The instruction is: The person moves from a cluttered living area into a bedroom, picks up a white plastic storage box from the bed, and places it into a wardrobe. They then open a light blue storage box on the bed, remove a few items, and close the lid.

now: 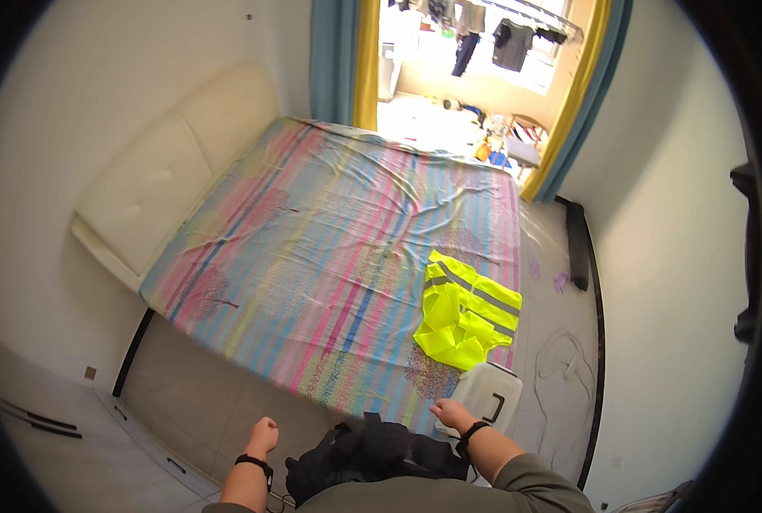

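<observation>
My left hand (264, 436), curled with nothing seen in it, hangs over the floor short of the bed. My right hand (451, 413) is also curled, beside a translucent lidded plastic box (490, 391) with a dark handle at the bed's near right corner. Whether that hand touches the box I cannot tell. A black fabric bag (381, 452) is in front of my body, between my arms. Beyond the box, a fluorescent yellow safety vest (467, 308) with grey bands lies crumpled on the striped bedsheet (317, 256).
A cream padded headboard (182, 167) stands at the left. Blue and yellow curtains (365, 64) frame a bright space with hanging clothes (512, 45). On the right floor lie a looped cord (538, 378), purple scraps (560, 282) and a long dark roll (576, 247). Low drawers (143, 442) line the left.
</observation>
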Demonstrator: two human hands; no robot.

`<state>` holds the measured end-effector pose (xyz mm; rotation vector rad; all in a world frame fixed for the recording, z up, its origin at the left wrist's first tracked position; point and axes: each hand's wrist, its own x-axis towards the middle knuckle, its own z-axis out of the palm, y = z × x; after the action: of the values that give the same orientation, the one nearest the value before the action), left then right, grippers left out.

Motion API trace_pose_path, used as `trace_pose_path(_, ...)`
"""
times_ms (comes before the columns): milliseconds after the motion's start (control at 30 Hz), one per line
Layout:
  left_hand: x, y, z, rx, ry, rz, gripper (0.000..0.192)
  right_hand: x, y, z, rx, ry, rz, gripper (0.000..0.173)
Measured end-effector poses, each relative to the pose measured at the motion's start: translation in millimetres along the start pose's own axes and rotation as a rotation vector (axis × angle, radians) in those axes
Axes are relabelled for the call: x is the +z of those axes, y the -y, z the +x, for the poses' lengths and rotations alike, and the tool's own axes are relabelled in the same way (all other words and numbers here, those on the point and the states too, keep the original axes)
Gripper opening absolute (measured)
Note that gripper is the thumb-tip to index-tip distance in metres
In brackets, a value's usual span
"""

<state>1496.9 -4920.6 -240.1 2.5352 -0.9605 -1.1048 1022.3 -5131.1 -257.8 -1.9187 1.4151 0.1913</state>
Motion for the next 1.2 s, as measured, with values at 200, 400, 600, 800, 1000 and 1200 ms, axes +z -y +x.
trace_pose_path(200,6.9,86.6,-92.6,-0.238,-0.331,-0.158,0.026,-6.7,44.5,74.8,-0.199,0.176,0.076,0.031)
trace_pose_path(400,46.2,116.9,-198.4,-0.663,-0.602,-0.397,0.036,4.7,50.7,129.2,-0.234,0.435,0.121,0.029)
trace_pose_path(600,78.7,163.4,-295.8,-0.870,-1.006,-0.577,0.035,67.7,165.5,167.0,-0.161,0.693,-0.148,0.024)
trace_pose_path(800,128.5,181.2,-377.6,-1.197,-1.655,-0.870,0.038,113.4,310.7,173.3,-0.538,0.743,-0.249,0.023)
trace_pose_path(1000,117.0,158.6,-462.1,-1.386,-2.173,-0.598,0.050,183.8,435.6,154.2,-0.831,0.827,-0.363,0.022)
trace_pose_path(1200,79.7,157.7,-511.1,-1.162,-2.222,-0.528,0.063,242.2,538.7,95.3,-0.957,1.054,-0.534,0.023)
